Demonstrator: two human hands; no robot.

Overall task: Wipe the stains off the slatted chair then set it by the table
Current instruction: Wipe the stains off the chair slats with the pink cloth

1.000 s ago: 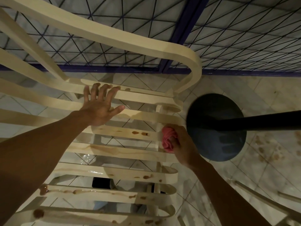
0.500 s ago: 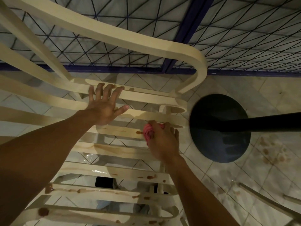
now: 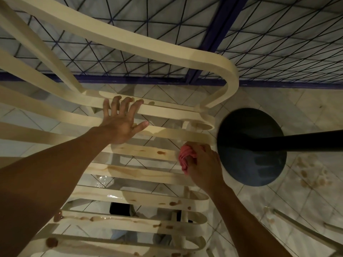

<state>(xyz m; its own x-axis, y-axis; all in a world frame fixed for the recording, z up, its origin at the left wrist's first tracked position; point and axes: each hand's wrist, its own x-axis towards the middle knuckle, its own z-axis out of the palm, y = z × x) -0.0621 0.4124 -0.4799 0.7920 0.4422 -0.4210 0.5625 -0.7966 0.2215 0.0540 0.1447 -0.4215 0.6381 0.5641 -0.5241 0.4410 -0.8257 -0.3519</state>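
The left hand (image 3: pixel 120 125), fingers spread flat, steadies the cream slatted plastic chair (image 3: pixel 141 112); beside it, the right hand (image 3: pixel 202 166) squeezes a pink cloth (image 3: pixel 186 156) to rub brown stains (image 3: pixel 161 153).

The scene is dim, lit by a warm yellowish light that seems to fall from above. It catches the pale slats of the chair (image 3: pixel 167 132) and leaves the left forearm (image 3: pixel 37 191) at the lower left nearly black. The left hand (image 3: pixel 120 123) casts a soft shadow across the slats near it. Small wet glints shine on one slat and on the floor tiles (image 3: pixel 306 112) beneath. The pink cloth (image 3: pixel 186 156) in the right hand (image 3: pixel 204 167) and the rim of the dark round base (image 3: pixel 250 164) look slightly smeared. Wide-angle bending curves the wire grid (image 3: pixel 278 43) toward the edges.
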